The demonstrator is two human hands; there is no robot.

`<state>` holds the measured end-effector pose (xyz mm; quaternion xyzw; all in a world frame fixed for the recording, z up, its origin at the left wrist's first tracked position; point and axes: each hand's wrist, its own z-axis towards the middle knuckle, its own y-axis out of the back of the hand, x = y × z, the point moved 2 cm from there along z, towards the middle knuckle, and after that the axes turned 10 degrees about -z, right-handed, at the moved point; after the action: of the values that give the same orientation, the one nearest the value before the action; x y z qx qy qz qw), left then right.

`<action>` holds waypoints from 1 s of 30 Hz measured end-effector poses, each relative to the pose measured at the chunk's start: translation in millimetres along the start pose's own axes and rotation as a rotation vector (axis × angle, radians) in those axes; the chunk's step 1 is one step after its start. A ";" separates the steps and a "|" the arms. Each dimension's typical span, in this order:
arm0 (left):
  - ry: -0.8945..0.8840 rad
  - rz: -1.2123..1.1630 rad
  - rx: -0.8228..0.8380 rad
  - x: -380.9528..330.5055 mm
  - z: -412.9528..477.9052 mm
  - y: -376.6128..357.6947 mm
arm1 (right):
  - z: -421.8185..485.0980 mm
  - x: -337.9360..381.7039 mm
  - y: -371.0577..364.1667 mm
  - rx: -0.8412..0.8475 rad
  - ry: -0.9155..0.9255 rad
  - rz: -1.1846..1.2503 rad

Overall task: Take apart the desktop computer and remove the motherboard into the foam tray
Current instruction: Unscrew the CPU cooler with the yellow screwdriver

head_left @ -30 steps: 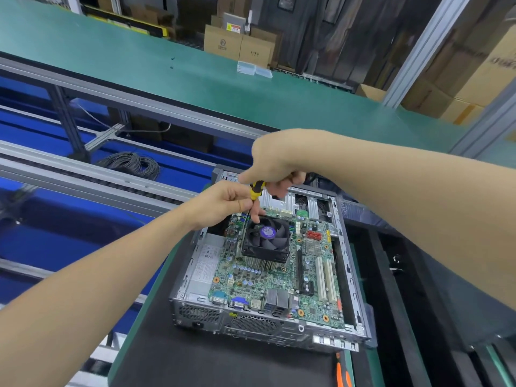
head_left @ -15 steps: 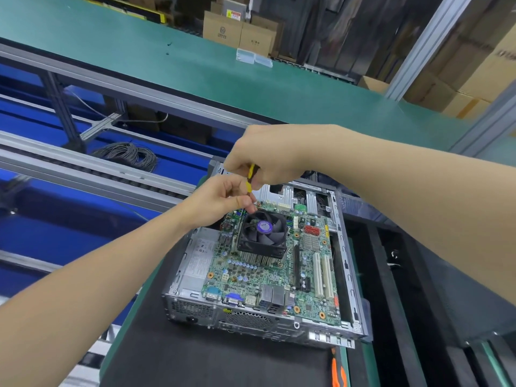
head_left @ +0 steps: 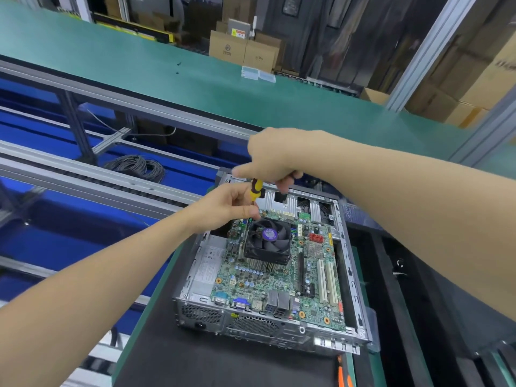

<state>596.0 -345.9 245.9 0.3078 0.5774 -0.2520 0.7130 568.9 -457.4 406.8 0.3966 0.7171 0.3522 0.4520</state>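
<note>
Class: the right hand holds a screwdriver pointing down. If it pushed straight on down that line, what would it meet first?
Probably the motherboard at the fan's far-left corner, though the left hand hides the tip.

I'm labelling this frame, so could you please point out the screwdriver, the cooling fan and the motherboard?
screwdriver [head_left: 256,190]: head view, on its yellow handle.
cooling fan [head_left: 268,239]: head view, on a black blade beside the hub.
motherboard [head_left: 251,280]: head view, on bare green board below the heatsink.

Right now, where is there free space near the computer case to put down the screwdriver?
The black mat in front of the case is bare up to the orange tool at its right edge. The green bench behind is mostly free. It is crowded at the fan, where the left hand and right hand hold the screwdriver.
</note>
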 end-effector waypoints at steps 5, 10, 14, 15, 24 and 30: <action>0.064 -0.151 0.224 -9.5 4.8 14.4 | 8.5 4.6 -3.0 0.105 -0.025 0.051; 0.018 -0.152 0.184 -5.4 9.9 11.6 | 14.2 -1.3 -2.3 0.106 0.066 0.039; -0.020 -0.212 0.072 -1.7 10.2 4.6 | 16.4 -4.7 -4.6 0.048 0.215 -0.095; -0.021 -0.235 0.048 -1.1 10.8 2.7 | 16.2 -5.4 -5.4 0.025 0.249 -0.136; -0.054 -0.326 -0.139 3.9 8.2 -4.8 | 10.1 -1.4 -5.0 -0.162 0.479 -0.269; -0.079 -0.247 -0.122 -1.9 2.6 -4.2 | 1.0 6.6 -4.3 -0.224 0.600 -0.357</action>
<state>594.3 -350.7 247.6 0.1801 0.5968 -0.3141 0.7160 566.9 -453.3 400.3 0.0925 0.8327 0.4448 0.3166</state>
